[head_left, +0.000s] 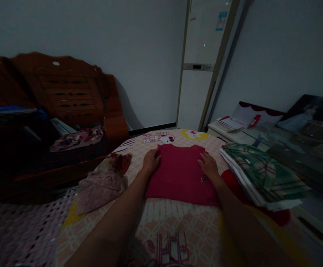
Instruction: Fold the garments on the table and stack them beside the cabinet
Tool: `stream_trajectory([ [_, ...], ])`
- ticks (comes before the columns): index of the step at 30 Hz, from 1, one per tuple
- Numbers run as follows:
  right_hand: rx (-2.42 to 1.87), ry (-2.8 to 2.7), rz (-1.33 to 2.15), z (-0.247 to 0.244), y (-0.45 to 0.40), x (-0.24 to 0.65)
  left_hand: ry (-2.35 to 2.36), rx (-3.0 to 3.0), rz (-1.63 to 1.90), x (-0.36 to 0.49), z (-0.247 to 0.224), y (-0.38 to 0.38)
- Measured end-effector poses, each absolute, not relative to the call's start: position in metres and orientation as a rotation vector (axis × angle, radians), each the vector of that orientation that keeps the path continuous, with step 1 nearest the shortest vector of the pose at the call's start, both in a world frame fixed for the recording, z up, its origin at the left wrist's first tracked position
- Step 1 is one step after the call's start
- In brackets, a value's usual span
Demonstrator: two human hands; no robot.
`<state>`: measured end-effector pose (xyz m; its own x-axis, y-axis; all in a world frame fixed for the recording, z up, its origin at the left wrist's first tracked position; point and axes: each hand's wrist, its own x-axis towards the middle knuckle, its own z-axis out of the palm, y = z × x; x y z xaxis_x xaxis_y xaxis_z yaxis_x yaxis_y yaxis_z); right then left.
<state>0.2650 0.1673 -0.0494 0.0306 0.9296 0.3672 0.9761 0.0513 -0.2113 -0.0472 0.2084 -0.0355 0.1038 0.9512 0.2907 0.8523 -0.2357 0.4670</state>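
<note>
A dark pink shirt point(180, 174) lies flat, its neckline toward the far side and a small dark print near its lower right. My left hand point(151, 162) rests at the shirt's left edge, fingers stretched forward and thumb reaching over the cloth. On the opposite edge lies my right hand point(209, 167), its fingers spread on the fabric. Neither hand lifts the shirt. Beneath it is a patterned cover point(175, 218) in pink, white and yellow. To the right sits a pile of folded clothes with a green plaid garment point(264, 170) on top.
A crumpled greyish-pink cloth point(101, 189) lies at the left edge of the cover. Beyond it stands a wooden bench point(66, 92) with clothes on its seat. A tall white cabinet-like appliance point(194, 92) fills the corner. Papers point(232, 124) lie on a low cabinet at right.
</note>
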Motion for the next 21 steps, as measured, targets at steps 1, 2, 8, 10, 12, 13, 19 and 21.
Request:
stream_trajectory([
  [1, -1.942, -1.861, -0.175, -0.051, 0.168, 0.27, 1.884, 2.112, 0.833, -0.052, -0.034, 0.209],
  [2, -1.972, -1.802, -0.19, -0.051, 0.17, 0.274, 1.927, 2.047, 0.848, -0.055, -0.032, 0.209],
  [8, -2.064, -1.701, -0.125, -0.054, 0.18, 0.289, 1.911, 1.937, 0.765, -0.052, -0.021, 0.223],
  [10, -2.051, -1.676, -0.08, -0.054, 0.182, 0.29, 1.929, 1.862, 0.737, -0.047, -0.018, 0.229],
  [12, -2.028, -1.646, -0.058, -0.054, 0.184, 0.292, 1.976, 1.761, 0.75, -0.043, -0.016, 0.234],
  [13, -2.021, -1.63, -0.063, -0.055, 0.185, 0.292, 2.004, 1.724, 0.757, -0.041, -0.015, 0.236],
  [19, -1.969, -1.615, -0.16, -0.06, 0.188, 0.294, 2.108, 1.774, 0.604, -0.036, -0.013, 0.234],
  [21, -1.921, -1.625, -0.157, -0.062, 0.188, 0.295, 2.111, 1.811, 0.577, -0.035, -0.015, 0.233],
])
